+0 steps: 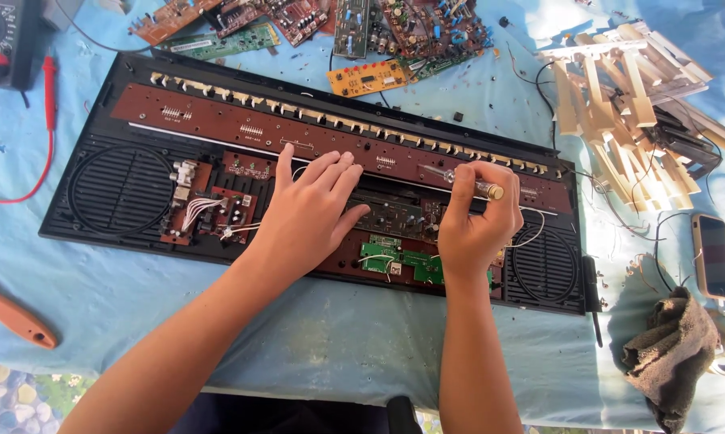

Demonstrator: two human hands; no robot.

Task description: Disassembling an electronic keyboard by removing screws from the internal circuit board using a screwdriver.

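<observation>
An opened keyboard case [113,201] lies flat across the blue-covered desk [314,337], its brown circuit boards [242,128] bare. The left hand [302,213] rests palm down on the middle boards, fingers spread and gripping nothing. The right hand [475,221] has its fingers closed round a clear-handled screwdriver [471,182], the tip laid toward the long brown board. The case looks broad, stiff and fairly light; the boards and thin wires look fragile, so it is probably best held by its black plastic edges. The screwdriver handle looks smooth and maybe slippery.
</observation>
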